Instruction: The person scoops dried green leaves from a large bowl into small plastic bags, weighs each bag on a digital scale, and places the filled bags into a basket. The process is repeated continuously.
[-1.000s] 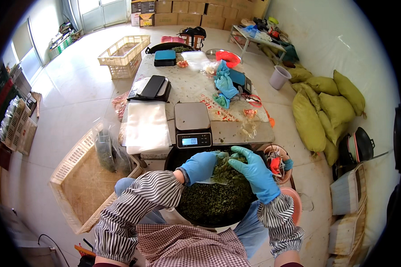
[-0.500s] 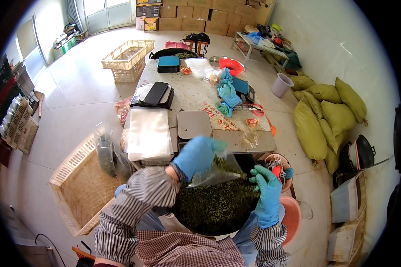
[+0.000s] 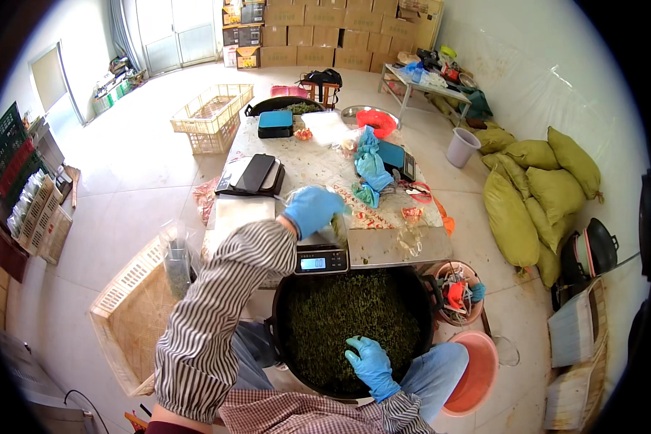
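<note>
My left hand (image 3: 312,211), in a blue glove, is closed on a clear plastic bag (image 3: 333,233) above the plate of a digital scale (image 3: 322,260). Some green leafy bits show through the plastic; most of the bag is hidden by the hand. Below the table's near edge, between my knees, stands a wide black pan (image 3: 275,329) of dried, crumbled green leaves (image 3: 340,304). My gloved right hand (image 3: 372,365) rests low over these leaves on the near right side, thumb and fingers bent but apart. I see no bag in it.
Left of the scale lies a stack of clear bags (image 3: 242,211); a second scale (image 3: 253,173) sits behind it. A beige crate (image 3: 126,318) stands on the floor to the left. On the right are a pink bucket (image 3: 474,372), a bin of scraps (image 3: 459,289) and green sacks (image 3: 510,217).
My left hand has carried the bag forward from over the pan to the scale. My right hand has left the bag's mouth and come down toward me over the leaves.
</note>
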{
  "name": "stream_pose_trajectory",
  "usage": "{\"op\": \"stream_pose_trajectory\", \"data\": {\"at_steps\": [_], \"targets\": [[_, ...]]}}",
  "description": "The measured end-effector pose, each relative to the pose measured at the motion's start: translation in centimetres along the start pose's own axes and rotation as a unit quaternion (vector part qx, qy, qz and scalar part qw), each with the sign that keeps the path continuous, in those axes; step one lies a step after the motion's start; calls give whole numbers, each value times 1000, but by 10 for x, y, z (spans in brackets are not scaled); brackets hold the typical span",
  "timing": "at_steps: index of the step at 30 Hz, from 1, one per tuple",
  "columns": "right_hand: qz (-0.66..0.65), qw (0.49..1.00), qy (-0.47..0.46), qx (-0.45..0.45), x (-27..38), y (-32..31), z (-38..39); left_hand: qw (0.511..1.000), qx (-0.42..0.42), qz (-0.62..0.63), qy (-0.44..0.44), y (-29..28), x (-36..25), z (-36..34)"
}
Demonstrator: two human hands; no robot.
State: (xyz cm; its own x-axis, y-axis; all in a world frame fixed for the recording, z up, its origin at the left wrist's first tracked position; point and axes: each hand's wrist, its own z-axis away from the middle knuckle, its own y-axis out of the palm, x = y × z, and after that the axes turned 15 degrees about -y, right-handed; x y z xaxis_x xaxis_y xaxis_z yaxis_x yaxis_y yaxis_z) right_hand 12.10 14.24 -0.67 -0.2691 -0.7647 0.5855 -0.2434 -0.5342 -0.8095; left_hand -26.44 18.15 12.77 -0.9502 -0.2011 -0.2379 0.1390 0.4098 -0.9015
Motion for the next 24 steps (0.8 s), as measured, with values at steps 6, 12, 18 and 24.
{"op": "stream_pose_trajectory", "data": {"at_steps": [6,12,18,24], "targets": [[83,996,35,-11,9,-17,4,998,11,1,-54,-24,-47,40],[49,989,-13,-141,21,-23,-17,916,-191,289,-204,-34,-76,121],[15,978,-29,-204,26,-26,-48,668,-63,592,-446,26,-99,214],[21,965,-36,-258,26,-43,-78,485,5,736,-472,69,-102,219]]}}
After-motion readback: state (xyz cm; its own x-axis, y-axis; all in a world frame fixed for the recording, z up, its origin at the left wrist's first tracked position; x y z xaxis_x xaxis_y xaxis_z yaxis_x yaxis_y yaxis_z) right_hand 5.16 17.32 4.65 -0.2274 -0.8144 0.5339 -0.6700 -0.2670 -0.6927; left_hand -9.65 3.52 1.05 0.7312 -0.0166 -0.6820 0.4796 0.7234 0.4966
